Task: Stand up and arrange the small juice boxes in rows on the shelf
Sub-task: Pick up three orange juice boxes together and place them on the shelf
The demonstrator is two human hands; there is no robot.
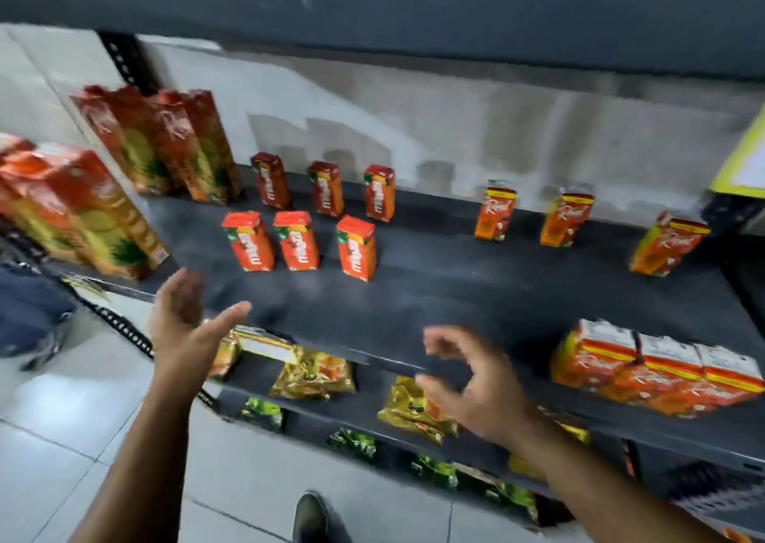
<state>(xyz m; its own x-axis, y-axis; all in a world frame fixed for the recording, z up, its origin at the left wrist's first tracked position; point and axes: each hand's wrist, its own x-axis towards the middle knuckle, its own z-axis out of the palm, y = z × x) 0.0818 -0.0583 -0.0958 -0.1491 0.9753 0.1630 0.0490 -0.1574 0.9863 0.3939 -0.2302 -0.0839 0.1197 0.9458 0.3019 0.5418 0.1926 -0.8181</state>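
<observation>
On the dark shelf (434, 285) we see six small red juice boxes (296, 240) standing upright in two rows of three, left of centre. Three orange juice boxes (495, 214) stand farther right, spaced well apart, the rightmost tilted. Near the right front edge sits a wrapped pack of orange cartons (658, 366). Tall cartons (165, 145) stand at far left. Our left hand (186, 319) and right hand (476, 381) hover before the shelf's near edge, fingers spread, holding nothing.
</observation>
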